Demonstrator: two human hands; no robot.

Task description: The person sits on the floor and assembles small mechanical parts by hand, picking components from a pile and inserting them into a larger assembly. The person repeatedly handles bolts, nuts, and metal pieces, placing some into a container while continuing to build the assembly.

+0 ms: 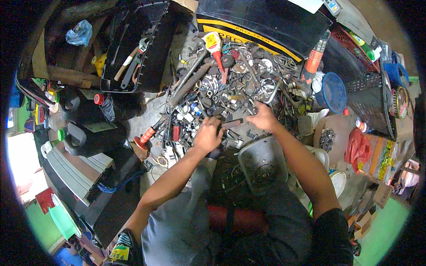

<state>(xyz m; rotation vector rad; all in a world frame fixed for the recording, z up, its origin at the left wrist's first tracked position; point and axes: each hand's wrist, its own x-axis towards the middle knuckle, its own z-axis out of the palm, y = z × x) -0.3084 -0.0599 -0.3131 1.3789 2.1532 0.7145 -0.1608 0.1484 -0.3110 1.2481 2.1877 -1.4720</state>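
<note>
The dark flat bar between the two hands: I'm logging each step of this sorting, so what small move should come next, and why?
Probably lift the dark flat bar straight up out of the pile of metal parts. The left hand grips one end and the right hand is at the other, while loose nuts, rings and wrenches crowd around it, so sliding it sideways would likely drag them along.
</note>
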